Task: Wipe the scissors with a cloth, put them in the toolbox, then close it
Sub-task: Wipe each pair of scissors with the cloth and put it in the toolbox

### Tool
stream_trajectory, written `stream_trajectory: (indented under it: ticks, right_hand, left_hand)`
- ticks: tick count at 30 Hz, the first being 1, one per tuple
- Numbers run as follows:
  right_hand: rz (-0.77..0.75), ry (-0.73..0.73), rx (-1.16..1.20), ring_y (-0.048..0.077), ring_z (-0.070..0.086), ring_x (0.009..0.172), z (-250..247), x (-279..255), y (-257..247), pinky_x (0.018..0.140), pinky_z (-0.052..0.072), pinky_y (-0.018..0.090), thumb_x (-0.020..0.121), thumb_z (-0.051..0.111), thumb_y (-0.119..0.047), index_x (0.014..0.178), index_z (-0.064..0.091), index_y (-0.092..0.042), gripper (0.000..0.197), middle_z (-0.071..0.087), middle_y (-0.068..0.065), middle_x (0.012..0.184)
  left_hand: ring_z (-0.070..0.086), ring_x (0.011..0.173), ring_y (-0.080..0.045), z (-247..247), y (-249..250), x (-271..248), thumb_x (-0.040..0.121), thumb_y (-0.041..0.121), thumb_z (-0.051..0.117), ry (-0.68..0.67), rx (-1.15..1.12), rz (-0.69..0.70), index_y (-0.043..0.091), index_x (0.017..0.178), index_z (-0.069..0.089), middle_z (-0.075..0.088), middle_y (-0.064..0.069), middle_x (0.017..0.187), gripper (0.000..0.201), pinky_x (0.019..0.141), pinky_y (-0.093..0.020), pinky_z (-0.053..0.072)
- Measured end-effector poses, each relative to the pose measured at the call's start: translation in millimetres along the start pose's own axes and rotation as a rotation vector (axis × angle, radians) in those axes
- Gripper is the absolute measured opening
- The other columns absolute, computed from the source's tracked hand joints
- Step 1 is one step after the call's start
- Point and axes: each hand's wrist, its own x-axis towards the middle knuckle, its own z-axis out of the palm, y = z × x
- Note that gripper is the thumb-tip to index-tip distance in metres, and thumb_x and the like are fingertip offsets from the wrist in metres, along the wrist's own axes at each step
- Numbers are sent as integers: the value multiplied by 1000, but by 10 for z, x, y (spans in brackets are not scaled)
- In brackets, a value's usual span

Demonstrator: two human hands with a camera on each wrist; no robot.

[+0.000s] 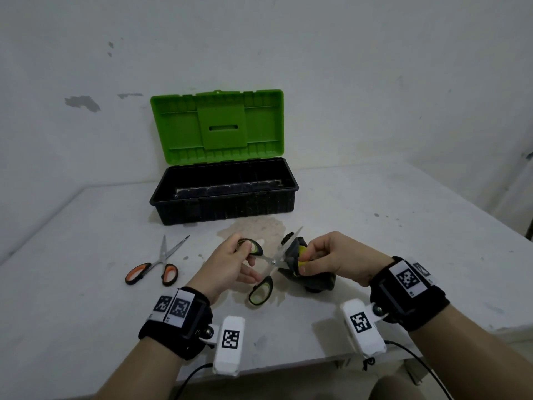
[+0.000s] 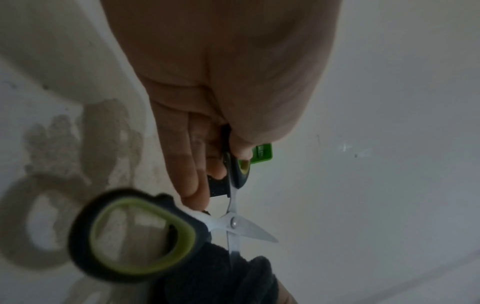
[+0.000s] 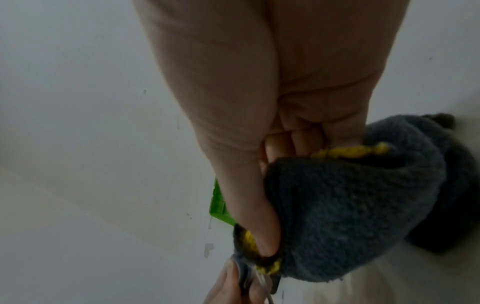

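My left hand (image 1: pixel 230 264) grips the green-handled scissors (image 1: pixel 261 272), blades spread, above the bench (image 1: pixel 403 226). My right hand (image 1: pixel 331 258) pinches the grey cloth (image 1: pixel 294 255) around one blade. Toolbox (image 1: pixel 223 192) open behind. No readable writing; only square codes on the wristbands (image 1: pixel 408 280).

One blade of the green-handled scissors (image 1: pixel 264 265) hidden in the cloth (image 1: pixel 310 272); toolbox (image 1: pixel 223 189) floor dim.

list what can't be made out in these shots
- Head view: grey cloth in right hand covers one blade of the green-handled scissors.
- Head view: floor of open black toolbox, too dark.
- Left wrist view: left hand hides upper handle loop.
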Motion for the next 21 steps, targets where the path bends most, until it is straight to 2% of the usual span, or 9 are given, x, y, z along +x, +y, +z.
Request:
stream_trajectory:
  ticks: [2, 4, 8, 10, 12, 14, 17, 21]
  right_hand:
    - [3, -36, 3, 19, 64, 78, 44, 2, 14, 79, 50, 27, 75, 83, -7, 87, 73, -3, 16, 72, 18, 85]
    - [-21, -17, 91, 18, 64, 75, 53, -3, -10, 73, 51, 23, 80, 77, -4, 84, 70, -8, 9, 71, 16, 83]
    - [-120, 221, 386, 15, 61, 65, -85, -22, -128, 54, 48, 19, 89, 64, 0, 85, 61, -9, 10, 68, 8, 75]
    - [-196, 324, 402, 14, 61, 62, -106, -12, -182, 50, 46, 19, 90, 65, -1, 88, 60, -6, 7, 68, 8, 76]
    - [-221, 334, 303, 15, 64, 67, -38, 19, -207, 57, 49, 19, 86, 69, 0, 86, 64, -5, 8, 70, 10, 80]
    - [-196, 271, 231, 18, 67, 73, 48, 49, -190, 66, 52, 22, 83, 74, -1, 83, 69, -6, 7, 72, 11, 82]
    - [-195, 277, 142, 17, 71, 77, 122, 56, -191, 71, 56, 25, 81, 77, -7, 88, 74, -4, 8, 76, 12, 87]
    - [-244, 322, 7, 16, 73, 81, 222, 38, -205, 76, 59, 26, 85, 75, -19, 95, 79, -13, 12, 78, 1, 85]
  left_hand:
    - [70, 70, -26, -23, 4, 17, 108, 19, 37, -1, -20, 36, 7, 100, 54, 59, -12, 80, 22, 69, -35, 57]
    - [69, 74, -24, -56, 15, 33, 108, 16, 37, -6, -84, 48, 6, 98, 54, 56, -9, 73, 22, 74, -34, 57]
    - [73, 83, -30, -106, 36, 31, 109, 16, 34, -6, -230, 36, 5, 95, 52, 49, 1, 59, 25, 79, -33, 61]
    - [73, 82, -31, -102, 48, 16, 109, 17, 35, 6, -253, 38, 6, 95, 53, 49, 1, 60, 25, 77, -34, 62]
    - [72, 81, -32, -65, 50, 10, 109, 18, 36, 4, -272, 22, 6, 98, 54, 48, -2, 65, 24, 75, -36, 62]
    - [70, 81, -35, -10, 56, 7, 108, 20, 38, 13, -303, -7, 5, 102, 54, 47, -4, 70, 23, 72, -37, 63]
    - [73, 77, -34, 47, 64, 7, 106, 25, 45, 50, -315, -26, 7, 107, 55, 50, -7, 83, 21, 69, -38, 61]
    - [76, 81, -33, 116, 60, -24, 107, 26, 42, 99, -280, 7, 10, 109, 52, 56, -6, 92, 19, 71, -39, 60]
